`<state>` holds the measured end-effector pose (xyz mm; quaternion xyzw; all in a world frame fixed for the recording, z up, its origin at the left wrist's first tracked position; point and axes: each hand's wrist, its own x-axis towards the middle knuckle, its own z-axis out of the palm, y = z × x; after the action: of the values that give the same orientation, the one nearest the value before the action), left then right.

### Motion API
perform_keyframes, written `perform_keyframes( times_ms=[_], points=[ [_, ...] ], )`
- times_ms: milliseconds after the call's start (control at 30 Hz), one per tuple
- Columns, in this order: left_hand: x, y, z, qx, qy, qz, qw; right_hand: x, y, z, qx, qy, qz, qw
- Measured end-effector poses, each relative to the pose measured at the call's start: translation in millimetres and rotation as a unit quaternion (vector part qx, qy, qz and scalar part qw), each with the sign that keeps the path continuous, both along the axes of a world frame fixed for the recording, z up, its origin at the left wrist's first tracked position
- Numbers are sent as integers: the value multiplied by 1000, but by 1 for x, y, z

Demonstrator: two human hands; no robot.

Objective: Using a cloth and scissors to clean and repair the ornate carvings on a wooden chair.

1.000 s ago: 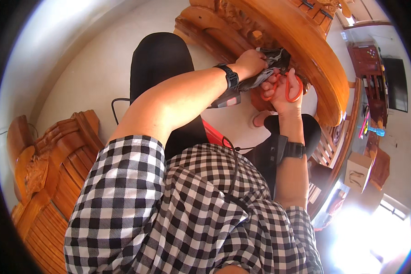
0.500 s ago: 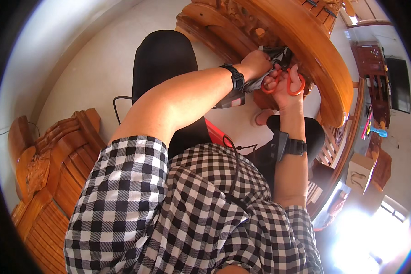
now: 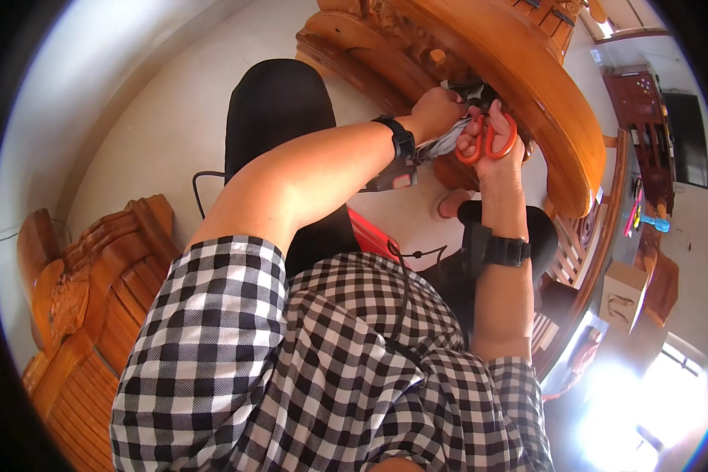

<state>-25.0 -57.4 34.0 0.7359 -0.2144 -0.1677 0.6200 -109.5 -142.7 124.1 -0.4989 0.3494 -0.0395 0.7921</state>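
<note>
My right hand (image 3: pixel 502 157) is closed on a pair of scissors, with fingers through the orange handle loops (image 3: pixel 513 135). The dark blades point away from me into crumpled black and silvery sheet material (image 3: pixel 447 143), which looks like plastic. Up against it on the left, my left hand (image 3: pixel 435 112) is closed and grips that material near its upper end. Both hands work close together, just under the curved edge of a carved wooden piece of furniture (image 3: pixel 554 102). The blade tips are hidden among the material.
A carved wooden chair (image 3: pixel 106 291) stands at the lower left. My black-clad knee (image 3: pixel 279 102) is beside the left forearm. A red object (image 3: pixel 370 234) lies below, with a black cable (image 3: pixel 405 275) by my shirt. At right are a cardboard box (image 3: pixel 623 295) and a wooden cabinet (image 3: pixel 641 106).
The orange scissor loops have come closer together, and my right hand has shifted slightly up and left. My left hand keeps its grip, moving a little left.
</note>
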Motion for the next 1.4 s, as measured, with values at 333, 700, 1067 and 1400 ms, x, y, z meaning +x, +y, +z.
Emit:
perform_keyframes(
  times_ms=[333, 700, 1067, 1400],
  points=[
    [35, -9, -45, 11, -107, 25, 994, 52, -6, -4, 34, 22, -24, 999],
    [2, 3, -44, 46, -246, -88, 964, -12, -10, -29, -39, 26, 34, 998],
    [2, -20, -50, 77, 165, -124, 975, -28, -18, -28, -111, 98, 78, 986],
    [-25, -5, -25, 141, 42, -226, 963, -74, -20, -39, -168, 137, 112, 970]
  ],
)
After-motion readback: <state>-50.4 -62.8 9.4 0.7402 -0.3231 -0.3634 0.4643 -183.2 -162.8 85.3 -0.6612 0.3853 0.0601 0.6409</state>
